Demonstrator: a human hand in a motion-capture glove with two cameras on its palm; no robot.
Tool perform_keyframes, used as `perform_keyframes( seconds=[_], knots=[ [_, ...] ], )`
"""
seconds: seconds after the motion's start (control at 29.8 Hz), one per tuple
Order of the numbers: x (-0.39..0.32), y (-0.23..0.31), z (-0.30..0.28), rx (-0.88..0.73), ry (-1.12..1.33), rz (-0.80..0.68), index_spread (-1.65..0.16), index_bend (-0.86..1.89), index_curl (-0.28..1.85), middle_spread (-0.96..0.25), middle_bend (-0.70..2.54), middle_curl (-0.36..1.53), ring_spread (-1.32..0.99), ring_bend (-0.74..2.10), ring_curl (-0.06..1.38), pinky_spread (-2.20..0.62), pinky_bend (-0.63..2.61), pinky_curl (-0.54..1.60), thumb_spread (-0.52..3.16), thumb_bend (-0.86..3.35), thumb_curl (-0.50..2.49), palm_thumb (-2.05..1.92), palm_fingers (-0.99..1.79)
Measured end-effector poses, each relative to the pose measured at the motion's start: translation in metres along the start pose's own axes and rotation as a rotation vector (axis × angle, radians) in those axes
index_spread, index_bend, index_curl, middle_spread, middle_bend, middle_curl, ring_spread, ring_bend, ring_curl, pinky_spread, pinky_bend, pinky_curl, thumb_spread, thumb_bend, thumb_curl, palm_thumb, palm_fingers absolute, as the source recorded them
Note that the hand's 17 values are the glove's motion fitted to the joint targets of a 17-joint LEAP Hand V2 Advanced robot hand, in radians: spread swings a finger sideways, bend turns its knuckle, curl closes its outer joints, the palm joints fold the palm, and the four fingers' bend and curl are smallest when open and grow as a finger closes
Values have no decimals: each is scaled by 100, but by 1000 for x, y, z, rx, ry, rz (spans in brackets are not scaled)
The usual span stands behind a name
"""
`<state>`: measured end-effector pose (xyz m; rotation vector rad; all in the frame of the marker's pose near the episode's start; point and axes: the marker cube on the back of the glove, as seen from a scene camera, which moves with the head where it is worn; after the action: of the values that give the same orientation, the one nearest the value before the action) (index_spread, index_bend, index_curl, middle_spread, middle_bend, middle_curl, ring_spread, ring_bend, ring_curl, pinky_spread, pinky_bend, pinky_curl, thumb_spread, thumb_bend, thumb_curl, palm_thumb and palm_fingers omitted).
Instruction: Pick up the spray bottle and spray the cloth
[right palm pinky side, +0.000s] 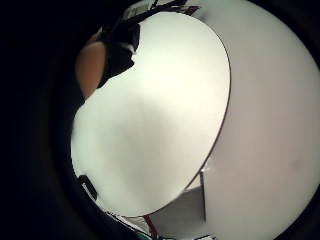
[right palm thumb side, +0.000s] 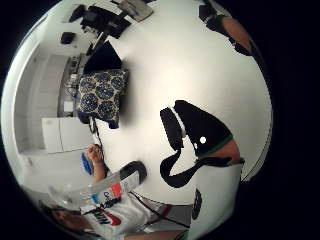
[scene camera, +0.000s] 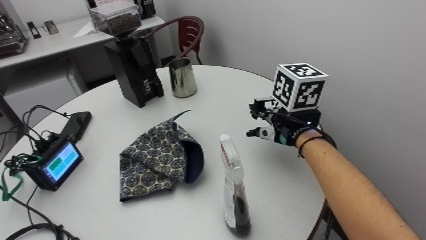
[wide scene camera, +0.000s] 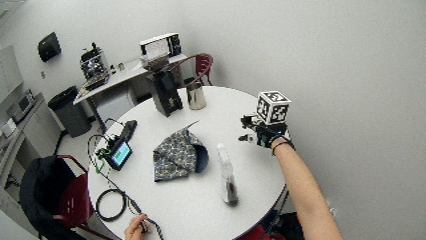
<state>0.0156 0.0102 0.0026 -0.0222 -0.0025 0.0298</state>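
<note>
1. White and round, the table holds all the things.
2. At the table's left edge sits a small screen with wires beside it.
3. Near the far edge stand a black coffee grinder and, just beside it, a shiny metal cup.
4. The cloth lies in the middle of the table. It is dark blue with round patterns, and it is folded and a bit bunched up.
5. The spray bottle stands upright near the front edge, just beside the cloth but not touching it. It is see-through, with a white top and some dark liquid at the bottom.
6. The gloved right hand is up in the air over the table's right edge, apart from the bottle. It holds nothing. I cannot tell if its fingers are spread or curled.
7. A bare hand rests at the table's front edge.
</note>
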Motion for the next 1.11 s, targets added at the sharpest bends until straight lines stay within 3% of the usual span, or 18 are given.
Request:
perform_keyframes(
  seconds=[0.57,0.91,1.11],
  knots=[
    [5,13,-18,38,-27,-45,-36,14,25,-3,35,31,1,25,26,21,29,28,116,16,22,54,67],
    [0,105,-3,88,-173,-184,-37,11,24,-3,32,33,1,26,28,21,31,31,115,3,21,43,63],
    [-42,159,5,168,-314,-295,-37,8,22,-2,32,34,2,30,30,21,33,32,114,-1,22,42,63]
  ],
)
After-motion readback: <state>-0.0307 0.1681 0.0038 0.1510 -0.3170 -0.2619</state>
